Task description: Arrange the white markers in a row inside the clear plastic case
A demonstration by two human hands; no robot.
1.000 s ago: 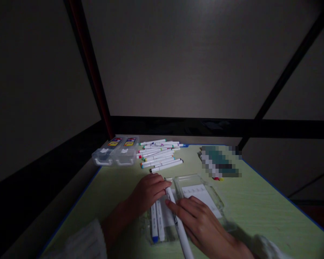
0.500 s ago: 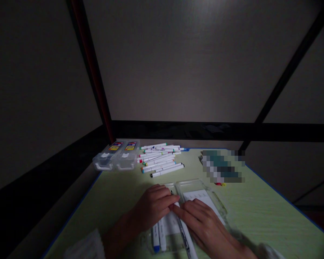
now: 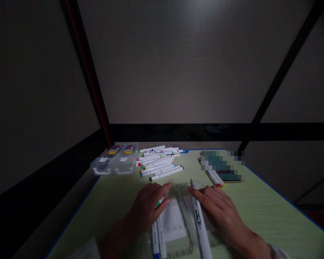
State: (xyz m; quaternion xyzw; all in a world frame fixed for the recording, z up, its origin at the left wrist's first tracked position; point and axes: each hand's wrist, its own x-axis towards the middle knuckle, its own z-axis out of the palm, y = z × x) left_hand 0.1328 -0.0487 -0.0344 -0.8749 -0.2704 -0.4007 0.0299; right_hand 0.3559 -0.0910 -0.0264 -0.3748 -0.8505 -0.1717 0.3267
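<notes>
The white pen (image 3: pixel 201 225) lies lengthwise at the near edge of the view, its dark tip pointing away and its rear end cut off by the frame. The right hand (image 3: pixel 218 208) pinches it near the tip between thumb and forefinger, above the right half of the unfolded clear case (image 3: pixel 185 210). The left hand (image 3: pixel 147 205) is positioned over the left side of the case, thumb and forefinger spread apart. Beneath it lie a blue-ended marker (image 3: pixel 154 239) and a white marker (image 3: pixel 161 237), side by side; a green tip beside the thumb appears to belong to another marker, though blur and the hand obscure it. White paper (image 3: pixel 174 223) lies to their right. Beyond, loose markers (image 3: pixel 166 174) form a pile on the table (image 3: pixel 259 208), flanked by two clear boxes (image 3: pixel 124 166) at left and a pixelated item (image 3: pixel 218 162) at right.
</notes>
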